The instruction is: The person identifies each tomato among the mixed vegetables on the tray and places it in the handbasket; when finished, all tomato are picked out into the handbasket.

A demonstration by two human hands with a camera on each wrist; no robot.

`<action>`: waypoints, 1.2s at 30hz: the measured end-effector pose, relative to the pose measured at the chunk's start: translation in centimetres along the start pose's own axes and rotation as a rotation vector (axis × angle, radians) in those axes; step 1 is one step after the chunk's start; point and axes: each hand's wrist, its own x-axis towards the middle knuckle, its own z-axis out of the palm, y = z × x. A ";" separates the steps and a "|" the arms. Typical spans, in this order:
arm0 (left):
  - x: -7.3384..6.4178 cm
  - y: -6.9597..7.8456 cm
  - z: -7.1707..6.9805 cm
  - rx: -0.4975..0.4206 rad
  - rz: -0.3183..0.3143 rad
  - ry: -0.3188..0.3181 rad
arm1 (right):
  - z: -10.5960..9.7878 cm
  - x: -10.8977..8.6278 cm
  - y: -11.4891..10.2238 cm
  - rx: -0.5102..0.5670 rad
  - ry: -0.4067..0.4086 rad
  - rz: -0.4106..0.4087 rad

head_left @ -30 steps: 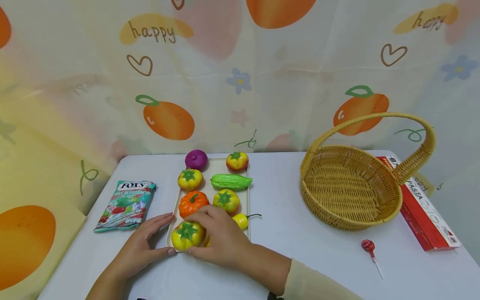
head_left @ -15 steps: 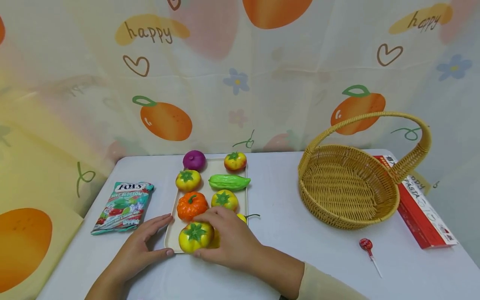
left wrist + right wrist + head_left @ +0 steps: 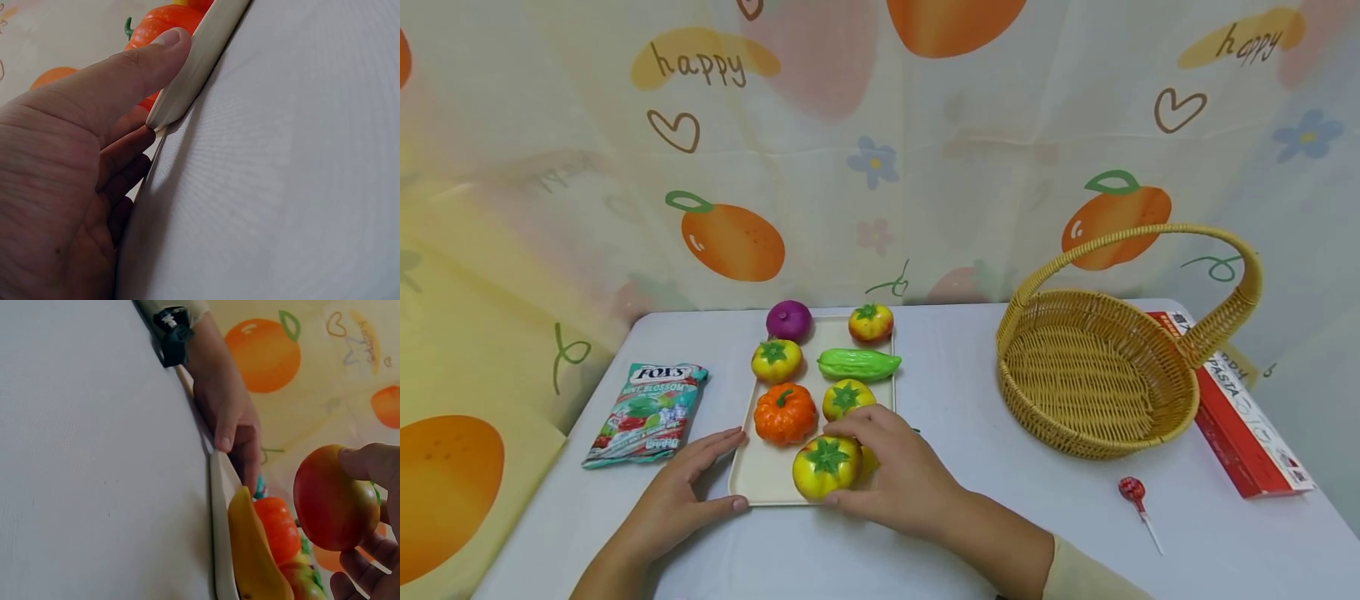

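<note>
White table: flat surface under it all.
Basket: wicker, handle up, toward table's right side.
Tray: left of basket; low rim likely keeps toy produce from rolling off.
Left hand: straight fingers, thumb apart, at tray's near-left corner; probably steadies it.
Right hand: thumb opposite fingers, gripping fruit; round shape likely calls for that.
Fruit: raised over tray's near end, by pumpkin.

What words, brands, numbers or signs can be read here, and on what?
"FOX'S": teal bag.
"MINT BLOSSOM": same teal bag.
"PASTA": red-and-white box.
"happy": patterned backdrop, upper left and upper right in the head view.
"ppy": backdrop behind the box, its start hidden.
Other print on bag and box: too small, blurred or hidden.
</note>
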 end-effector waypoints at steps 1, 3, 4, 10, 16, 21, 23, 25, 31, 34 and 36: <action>0.0 0.0 0.0 0.010 -0.002 0.002 | -0.2 -0.1 0.1 0.007 0.005 0.000; 0.0 0.1 0.0 0.019 -0.006 0.006 | -0.6 -0.4 0.3 0.024 0.011 0.007; 0.0 0.1 0.0 0.016 -0.006 0.005 | -0.9 -0.6 0.3 0.032 0.014 0.012; 0.0 0.0 0.1 -0.033 0.001 -0.003 | -2.3 -1.6 0.9 0.057 0.044 0.032; 0.0 0.0 0.1 -0.032 -0.002 0.002 | -3.8 -2.2 1.8 0.018 0.088 0.020; 0.0 0.1 0.0 -0.029 -0.025 -0.005 | -5.1 -3.0 2.5 0.002 0.133 0.012; 0.0 0.1 0.0 -0.028 -0.034 -0.008 | -5.6 -3.3 2.7 -0.008 0.149 0.015; 0.0 0.2 0.0 -0.027 -0.038 -0.007 | -5.9 -3.7 3.0 -0.019 0.155 0.026; 0.0 0.2 -0.1 -0.026 -0.034 -0.007 | -6.8 -4.4 3.7 -0.045 0.159 0.057; 0.0 0.2 0.0 -0.028 -0.029 -0.007 | -7.4 -4.7 3.8 -0.051 0.172 0.067; 0.0 0.2 0.0 -0.028 -0.027 -0.006 | -7.8 -4.9 3.8 -0.050 0.183 0.075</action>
